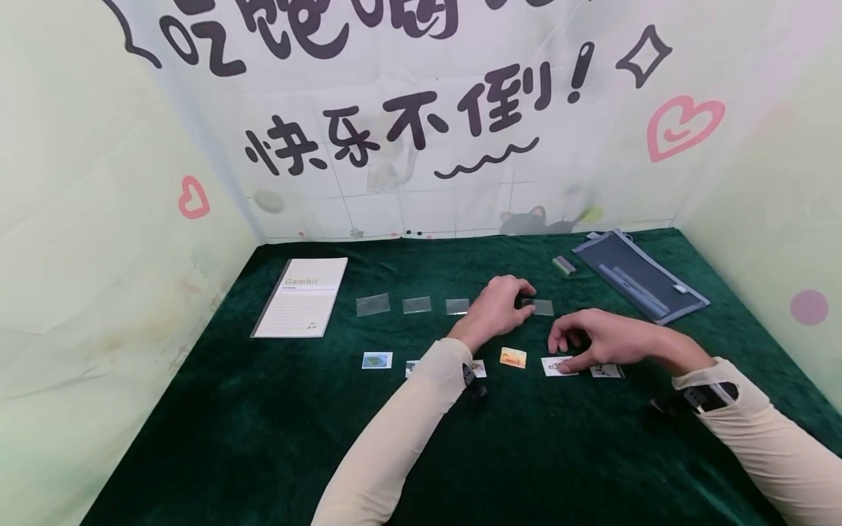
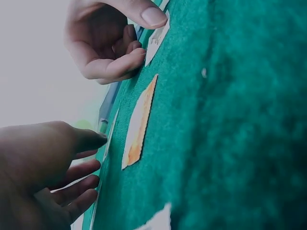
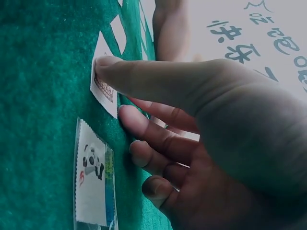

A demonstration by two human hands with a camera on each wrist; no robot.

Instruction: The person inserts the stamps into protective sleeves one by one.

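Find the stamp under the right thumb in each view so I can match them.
Head: stamp right of centre, below mid-height.
Left wrist: stamp near the top, about centre across.
Right wrist: stamp left of centre, mostly in the upper half.
Shared landmark: the right hand, its thumb on the stamp.

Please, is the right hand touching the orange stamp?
Apart: the head view shows a strip of green cloth between the orange stamp and the nearest fingertips of the right hand.
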